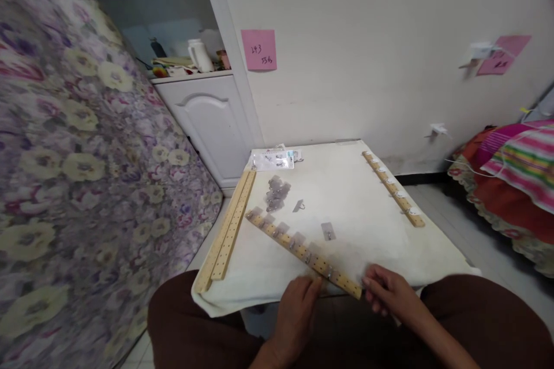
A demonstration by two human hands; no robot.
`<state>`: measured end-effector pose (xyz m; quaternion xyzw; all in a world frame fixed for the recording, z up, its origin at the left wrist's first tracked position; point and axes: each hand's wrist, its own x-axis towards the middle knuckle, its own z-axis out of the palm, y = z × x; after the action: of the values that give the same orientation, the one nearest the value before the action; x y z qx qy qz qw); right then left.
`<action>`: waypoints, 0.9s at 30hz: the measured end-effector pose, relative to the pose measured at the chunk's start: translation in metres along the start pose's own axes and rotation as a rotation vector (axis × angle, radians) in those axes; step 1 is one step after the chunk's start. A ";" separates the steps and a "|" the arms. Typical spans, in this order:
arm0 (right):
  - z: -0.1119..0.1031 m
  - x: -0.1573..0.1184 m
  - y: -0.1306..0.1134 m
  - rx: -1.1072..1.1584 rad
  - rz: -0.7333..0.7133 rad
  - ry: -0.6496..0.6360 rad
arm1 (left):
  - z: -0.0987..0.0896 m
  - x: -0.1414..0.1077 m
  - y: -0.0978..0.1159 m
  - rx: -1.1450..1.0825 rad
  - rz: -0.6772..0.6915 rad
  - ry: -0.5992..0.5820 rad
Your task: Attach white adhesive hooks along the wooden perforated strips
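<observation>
A perforated wooden strip (298, 249) lies slantwise across the cloth-covered table, with several metal hooks on clear square plates set along it. My left hand (298, 308) is closed at its near edge, thumb and fingertips against the wood close to the last hook (329, 272). By the strip's right end is my right hand (387, 291), its fingers curled together; a small pale end shows below them, but what it belongs to is hidden. Two loose hooks, one lying flat (328, 231) and one tilted (298, 206), rest beyond the strip. Behind them sits a pile of hooks (277, 193).
Bare perforated strips (231, 225) lie along the table's left edge. Another strip (393, 187) with white-backed pieces is at the right. Clear packaging (272, 159) lies at the back left. A floral curtain (108, 144) hangs left; a covered bed (515, 184) stands right.
</observation>
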<state>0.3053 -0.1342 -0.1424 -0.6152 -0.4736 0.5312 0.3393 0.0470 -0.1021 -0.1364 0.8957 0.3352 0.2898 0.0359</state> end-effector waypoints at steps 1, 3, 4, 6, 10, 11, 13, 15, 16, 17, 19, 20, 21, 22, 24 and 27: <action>0.005 -0.004 0.004 0.025 0.006 0.000 | -0.002 -0.002 -0.002 0.004 -0.004 0.006; 0.017 -0.009 0.008 0.096 0.006 0.033 | -0.005 -0.006 -0.007 0.016 -0.020 0.017; 0.023 -0.010 0.009 0.139 0.008 0.063 | -0.007 -0.008 -0.011 0.021 -0.030 0.024; 0.034 -0.010 0.010 0.226 0.022 0.123 | -0.010 -0.012 -0.019 0.031 -0.044 0.055; 0.043 -0.008 0.007 0.338 0.060 0.155 | -0.019 -0.019 -0.038 0.060 -0.093 0.129; 0.043 -0.008 0.006 0.347 0.071 0.151 | -0.022 -0.020 -0.043 0.065 -0.112 0.135; 0.042 -0.008 0.003 0.353 0.101 0.135 | -0.028 -0.021 -0.052 0.060 -0.152 0.131; 0.042 -0.007 0.001 0.361 0.135 0.116 | -0.034 -0.021 -0.061 0.041 -0.193 0.119; 0.043 -0.007 0.000 0.366 0.150 0.106 | -0.037 -0.021 -0.065 0.028 -0.218 0.119; 0.044 -0.006 -0.001 0.371 0.165 0.092 | -0.039 -0.021 -0.069 0.012 -0.245 0.123; 0.046 -0.005 -0.002 0.379 0.193 0.053 | -0.043 -0.021 -0.075 -0.023 -0.303 0.139; 0.047 -0.005 -0.002 0.386 0.203 0.024 | -0.045 -0.021 -0.078 -0.041 -0.333 0.146; 0.048 -0.006 -0.002 0.398 0.205 -0.011 | -0.046 -0.021 -0.080 -0.058 -0.365 0.151; 0.049 -0.006 -0.002 0.415 0.203 -0.050 | -0.047 -0.021 -0.082 -0.073 -0.396 0.155; 0.050 -0.008 -0.002 0.449 0.200 -0.132 | -0.047 -0.021 -0.085 -0.096 -0.449 0.168; 0.051 -0.009 -0.003 0.469 0.203 -0.213 | -0.043 -0.022 -0.090 -0.116 -0.475 0.188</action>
<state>0.2548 -0.1465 -0.1470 -0.5048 -0.3066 0.7194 0.3656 -0.0414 -0.0518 -0.1346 0.7574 0.5208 0.3741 0.1228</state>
